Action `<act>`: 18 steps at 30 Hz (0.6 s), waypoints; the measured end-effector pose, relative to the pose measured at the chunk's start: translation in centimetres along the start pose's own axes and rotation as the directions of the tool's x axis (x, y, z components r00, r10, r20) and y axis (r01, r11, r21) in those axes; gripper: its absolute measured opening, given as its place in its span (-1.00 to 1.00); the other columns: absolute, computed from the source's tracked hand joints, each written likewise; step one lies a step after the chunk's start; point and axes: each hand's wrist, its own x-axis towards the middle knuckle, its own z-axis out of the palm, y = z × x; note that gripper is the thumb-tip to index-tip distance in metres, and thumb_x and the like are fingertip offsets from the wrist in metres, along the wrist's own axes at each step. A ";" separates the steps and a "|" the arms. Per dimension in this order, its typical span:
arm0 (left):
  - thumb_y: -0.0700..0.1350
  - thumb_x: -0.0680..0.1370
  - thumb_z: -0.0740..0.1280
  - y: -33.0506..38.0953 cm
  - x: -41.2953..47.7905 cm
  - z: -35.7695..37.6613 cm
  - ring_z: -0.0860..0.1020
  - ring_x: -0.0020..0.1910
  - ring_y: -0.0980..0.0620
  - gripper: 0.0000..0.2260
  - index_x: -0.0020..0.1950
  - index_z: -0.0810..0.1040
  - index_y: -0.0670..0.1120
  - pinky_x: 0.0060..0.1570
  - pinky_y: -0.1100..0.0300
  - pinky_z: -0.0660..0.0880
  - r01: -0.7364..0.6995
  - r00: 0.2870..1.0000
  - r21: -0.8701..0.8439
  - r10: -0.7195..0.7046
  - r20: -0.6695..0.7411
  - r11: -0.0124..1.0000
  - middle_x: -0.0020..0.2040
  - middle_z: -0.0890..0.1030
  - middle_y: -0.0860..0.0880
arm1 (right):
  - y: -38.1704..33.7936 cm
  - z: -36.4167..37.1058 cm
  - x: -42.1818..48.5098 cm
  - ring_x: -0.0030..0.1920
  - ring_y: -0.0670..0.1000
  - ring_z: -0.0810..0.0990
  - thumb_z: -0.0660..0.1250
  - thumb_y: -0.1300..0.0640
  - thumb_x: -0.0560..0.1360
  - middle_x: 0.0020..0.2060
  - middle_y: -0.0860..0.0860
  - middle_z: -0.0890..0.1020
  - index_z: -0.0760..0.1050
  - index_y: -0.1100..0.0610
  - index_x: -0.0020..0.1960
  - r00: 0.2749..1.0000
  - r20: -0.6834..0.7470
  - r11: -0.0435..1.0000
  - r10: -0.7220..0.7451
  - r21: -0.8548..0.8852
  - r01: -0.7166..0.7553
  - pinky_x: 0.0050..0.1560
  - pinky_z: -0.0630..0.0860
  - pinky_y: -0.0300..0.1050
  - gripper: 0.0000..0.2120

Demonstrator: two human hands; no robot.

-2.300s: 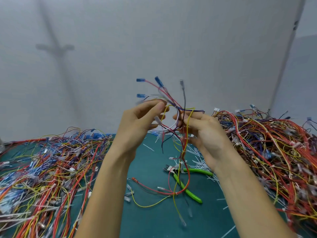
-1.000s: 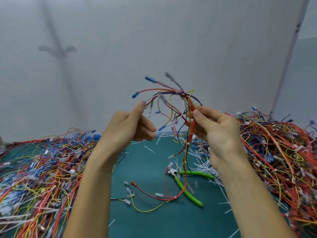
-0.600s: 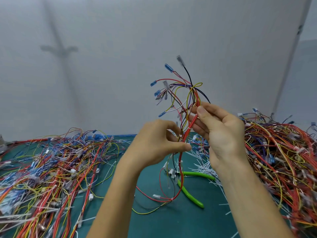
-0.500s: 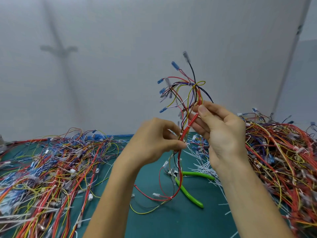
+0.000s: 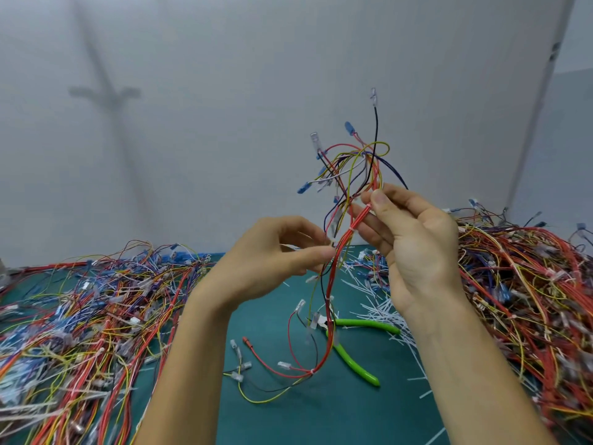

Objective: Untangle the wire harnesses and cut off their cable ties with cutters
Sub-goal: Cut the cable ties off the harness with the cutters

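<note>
Held upright: wire harness (image 5: 340, 252), red strands bound by white cable ties (image 5: 352, 230), blue connectors (image 5: 349, 127) fanned above. Pinched high by right hand (image 5: 414, 248) fingers (image 5: 378, 200), lower by left hand (image 5: 263, 268) fingers (image 5: 313, 253). Beneath the fingers, green-handled cutters (image 5: 353, 359) on teal table (image 5: 288, 415) among cut ties (image 5: 380, 305); harness heaps (image 5: 80, 309) either side; grey wall (image 5: 224, 91) behind.

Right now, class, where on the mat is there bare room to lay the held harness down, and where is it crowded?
Bare mat shows in the near middle, in front of the cutters and the trailing ends of the held harness. Crowded: left pile, right pile, and the cut ties beyond the cutters.
</note>
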 end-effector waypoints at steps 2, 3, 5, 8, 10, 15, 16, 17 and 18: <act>0.06 0.40 0.53 0.2 0.2 0.6 0.69 -0.11 0.07 -0.76 -0.02 0.65 0.00 -0.03 0.16 0.61 -0.018 1.000 0.096 0.017 0.013 0.995 -0.10 0.71 0.04 | 0.1 0.3 -0.2 -0.20 0.00 0.74 0.35 0.29 0.54 -0.26 -0.01 0.73 0.56 0.15 -0.05 1.000 0.019 1.000 -0.020 -0.009 0.020 -0.29 0.60 -0.25 -0.93; 0.07 0.38 0.55 0.3 0.3 0.9 0.68 -0.13 0.08 -0.75 -0.02 0.65 0.00 -0.04 0.16 0.60 -0.035 0.999 0.125 0.035 0.007 0.992 -0.10 0.71 0.04 | 0.2 0.4 -0.4 -0.20 0.01 0.74 0.36 0.29 0.54 -0.25 0.00 0.73 0.56 0.15 -0.05 0.999 0.025 0.999 -0.034 -0.023 0.035 -0.28 0.61 -0.25 -0.93; 0.02 0.39 0.55 0.3 0.5 1.5 0.66 -0.22 0.15 -0.79 -0.05 0.66 -0.02 -0.12 0.22 0.58 -0.087 0.995 0.208 0.094 -0.024 0.974 -0.14 0.70 0.06 | 0.3 0.6 -0.6 -0.18 0.02 0.74 0.37 0.29 0.53 -0.23 0.03 0.72 0.57 0.14 -0.05 0.997 0.034 0.996 -0.065 -0.057 0.067 -0.28 0.60 -0.25 -0.93; -0.11 0.42 0.53 0.2 0.8 1.9 0.65 -0.28 0.16 -0.88 -0.09 0.67 -0.05 -0.19 0.26 0.57 -0.113 0.990 0.226 0.130 -0.059 0.968 -0.19 0.70 0.04 | 0.4 0.8 -0.7 -0.20 0.02 0.73 0.38 0.30 0.52 -0.17 0.10 0.69 0.56 0.15 -0.06 0.996 0.029 0.993 -0.087 -0.082 0.090 -0.29 0.60 -0.25 -0.93; -0.12 0.41 0.53 -0.3 0.8 1.8 0.63 -0.29 0.19 -0.89 -0.10 0.66 -0.03 -0.19 0.29 0.54 -0.080 0.993 0.256 0.100 -0.064 0.963 -0.21 0.70 0.04 | 0.4 0.8 -0.8 -0.20 0.03 0.73 0.38 0.30 0.52 -0.13 0.15 0.68 0.55 0.16 -0.05 0.995 0.024 0.992 -0.095 -0.076 0.096 -0.28 0.60 -0.25 -0.93; -0.11 0.44 0.51 -1.2 1.1 1.6 0.67 -0.26 0.10 -0.95 -0.19 0.68 -0.06 -0.09 0.06 0.61 -0.037 0.994 0.303 0.066 -0.087 0.952 -0.29 0.69 0.00 | 0.1 0.9 -0.7 -0.18 0.02 0.73 0.37 0.29 0.53 -0.14 0.12 0.68 0.52 0.17 -0.05 0.991 0.028 0.990 -0.133 -0.037 0.134 -0.24 0.62 -0.21 -0.94; -0.15 0.45 0.50 -1.2 1.1 1.6 0.68 -0.26 0.07 -0.96 -0.20 0.68 -0.08 -0.09 0.04 0.62 -0.047 0.993 0.251 0.071 -0.091 0.967 -0.30 0.70 -0.02 | 0.0 0.9 -0.6 -0.19 0.00 0.72 0.37 0.29 0.53 -0.18 0.09 0.70 0.51 0.17 -0.05 0.990 0.030 0.991 -0.135 -0.021 0.135 -0.23 0.62 -0.20 -0.94; -0.18 0.46 0.49 -1.1 1.0 1.4 0.69 -0.26 0.04 -0.97 -0.19 0.69 -0.10 -0.12 0.07 0.63 -0.057 0.994 0.192 0.074 -0.081 0.980 -0.29 0.70 -0.05 | -0.1 0.8 -0.5 -0.20 -0.01 0.71 0.37 0.28 0.53 -0.20 0.06 0.71 0.50 0.17 -0.05 0.991 0.033 0.992 -0.130 0.000 0.130 -0.22 0.63 -0.18 -0.94; -0.21 0.47 0.48 -0.9 0.9 1.3 0.69 -0.26 0.02 -0.97 -0.18 0.69 -0.12 -0.18 0.14 0.62 -0.068 0.995 0.135 0.077 -0.058 0.988 -0.27 0.70 -0.08 | -0.3 0.7 -0.4 -0.21 -0.02 0.71 0.37 0.27 0.53 -0.22 0.05 0.72 0.50 0.17 -0.06 0.993 0.033 0.993 -0.115 0.023 0.115 -0.21 0.63 -0.18 -0.94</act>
